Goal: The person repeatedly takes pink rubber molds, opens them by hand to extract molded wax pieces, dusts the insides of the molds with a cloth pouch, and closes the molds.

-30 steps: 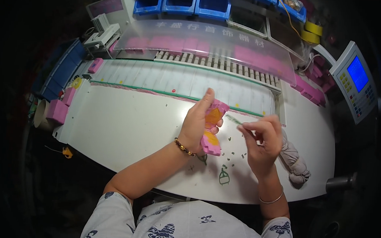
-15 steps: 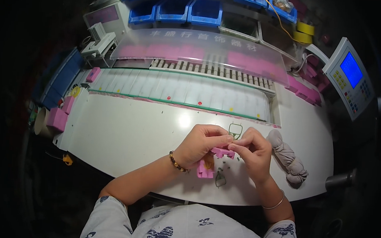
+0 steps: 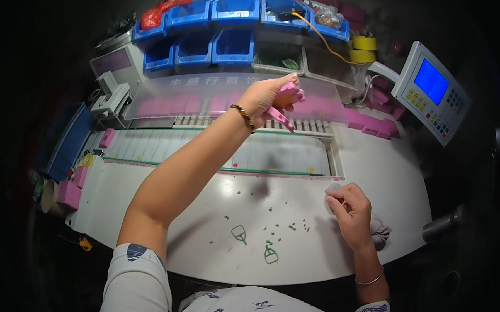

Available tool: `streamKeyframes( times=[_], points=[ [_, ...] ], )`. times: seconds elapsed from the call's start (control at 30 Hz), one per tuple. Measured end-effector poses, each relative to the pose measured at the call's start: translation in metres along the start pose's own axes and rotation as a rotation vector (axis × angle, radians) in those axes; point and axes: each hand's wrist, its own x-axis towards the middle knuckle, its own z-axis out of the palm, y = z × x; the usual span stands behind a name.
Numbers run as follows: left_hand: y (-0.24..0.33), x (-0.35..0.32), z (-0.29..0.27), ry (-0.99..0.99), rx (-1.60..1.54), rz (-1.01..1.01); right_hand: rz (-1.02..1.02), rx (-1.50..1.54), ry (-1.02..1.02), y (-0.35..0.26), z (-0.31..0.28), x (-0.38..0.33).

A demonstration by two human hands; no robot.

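My left hand is stretched far forward above the frosted cover. It is closed around a pink rubber mould, whose parts stick out past the fingers; an amber-brown patch shows on its inner side. My right hand hovers above the right of the table, its thumb and fingers pinched at a pale, translucent roundish thing that I cannot make out well. Between the arms, two green wire-like loop pieces lie on the table: one loop piece and, nearer me, another loop piece. Several small green bits are scattered around them.
A grey twisted cloth lies partly behind my right wrist. Ahead run a frosted cover and a row of pale slats. Blue bins stand at the back. A keypad display rises at right; pink blocks sit at left.
My left hand has moved far forward and up, carrying the pink mould off the table. My right hand has parted from it toward the right. Both green loop pieces now lie on the table.
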Motion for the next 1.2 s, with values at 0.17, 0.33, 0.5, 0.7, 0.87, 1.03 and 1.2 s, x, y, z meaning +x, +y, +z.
streamKeyframes(
  times=[0.17,0.33,0.5,0.7,0.87,1.03,1.2],
  points=[
    [-0.04,-0.008,0.048,0.027,0.076,-0.068,-0.113,-0.256,0.063,0.015,-0.024,-0.001],
    [-0.079,-0.053,0.046,0.093,-0.168,-0.208,-0.088,-0.545,-0.302,0.02,-0.031,-0.011],
    [-0.102,-0.088,0.044,0.16,-0.296,-0.288,-0.138,-0.588,-0.371,0.023,-0.038,0.001],
    [-0.114,-0.115,0.039,0.306,-0.331,-0.253,-0.48,-0.425,0.279,-0.049,-0.019,0.028],
    [-0.122,-0.12,0.052,0.159,-0.038,0.172,-0.731,-0.595,-0.241,-0.054,0.033,-0.006],
    [-0.108,-0.139,0.047,0.218,-0.296,0.017,-0.747,-0.514,-0.139,-0.074,0.005,0.008],
    [-0.09,-0.145,0.059,0.136,-0.041,0.327,-0.853,-0.673,-0.184,-0.074,0.04,-0.018]
  ],
)
